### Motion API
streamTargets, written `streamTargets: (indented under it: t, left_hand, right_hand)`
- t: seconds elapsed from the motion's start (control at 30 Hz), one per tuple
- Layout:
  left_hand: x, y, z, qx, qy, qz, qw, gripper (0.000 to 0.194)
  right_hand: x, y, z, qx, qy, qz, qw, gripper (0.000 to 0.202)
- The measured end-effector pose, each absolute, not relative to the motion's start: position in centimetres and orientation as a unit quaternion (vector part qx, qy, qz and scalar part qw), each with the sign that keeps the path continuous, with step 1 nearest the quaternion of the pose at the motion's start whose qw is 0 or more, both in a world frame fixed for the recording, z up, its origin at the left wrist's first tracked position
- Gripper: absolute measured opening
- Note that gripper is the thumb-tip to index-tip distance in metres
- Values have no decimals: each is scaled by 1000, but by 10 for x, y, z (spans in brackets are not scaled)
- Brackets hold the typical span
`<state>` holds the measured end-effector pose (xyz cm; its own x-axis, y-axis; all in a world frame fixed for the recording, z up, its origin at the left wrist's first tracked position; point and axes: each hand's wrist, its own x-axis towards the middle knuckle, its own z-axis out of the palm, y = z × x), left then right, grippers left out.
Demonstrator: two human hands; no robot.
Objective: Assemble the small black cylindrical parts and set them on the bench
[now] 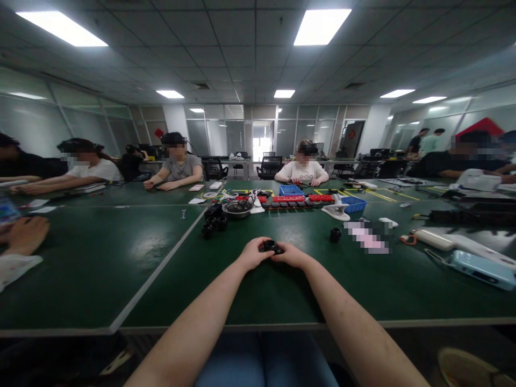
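Between my two hands, just above or on the green table, is a small black round part (pixel 270 245) with a raised ring-like top. My left hand (pixel 256 253) grips it from the left, fingers curled around its side. From the right, my right hand (pixel 291 255) closes on the same part. The fingers cover much of its lower edge. A similar black round part (pixel 335 235) stands alone to the right. Several more black round parts (pixel 214 224) sit grouped to the left, beyond my left hand.
Behind my hands are a round dark tray (pixel 237 209), red strips (pixel 288 199), blue bins (pixel 353 204) and a white clamp-like stand (pixel 337 208). A light-blue device (pixel 486 269) lies at right. Another person's hand (pixel 30 235) rests at left. People sit around the table.
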<state>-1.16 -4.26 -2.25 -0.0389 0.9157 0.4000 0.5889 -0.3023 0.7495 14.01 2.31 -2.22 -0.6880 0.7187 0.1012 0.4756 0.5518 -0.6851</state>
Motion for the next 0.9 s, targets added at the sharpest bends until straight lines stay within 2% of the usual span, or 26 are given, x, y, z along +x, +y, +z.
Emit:
streamTargets:
  t: [0.13, 0.3, 0.43, 0.6, 0.67, 0.9]
  left_hand:
    - [-12, -42, -24, 669, 568, 445, 179, 38]
    - [-10, -39, -26, 648, 588, 452, 172, 36]
    - [-11, -38, -27, 656, 579, 450, 179, 38]
    - [-12, -41, -24, 681, 559, 438, 179, 46]
    - [-12, -42, -23, 684, 558, 436, 175, 42]
    - [-8, -38, -29, 659, 576, 452, 173, 39]
  right_hand:
    - [140, 24, -25, -364, -862, 303, 182, 27]
    - [129, 14, -28, -435, -846, 224, 211, 43]
    - [131, 12, -22, -412, -861, 225, 196, 53]
    - [143, 21, -16, -356, -879, 276, 154, 28]
    - [145, 21, -17, -362, -876, 277, 154, 27]
    - [133, 13, -25, -441, -851, 217, 187, 48]
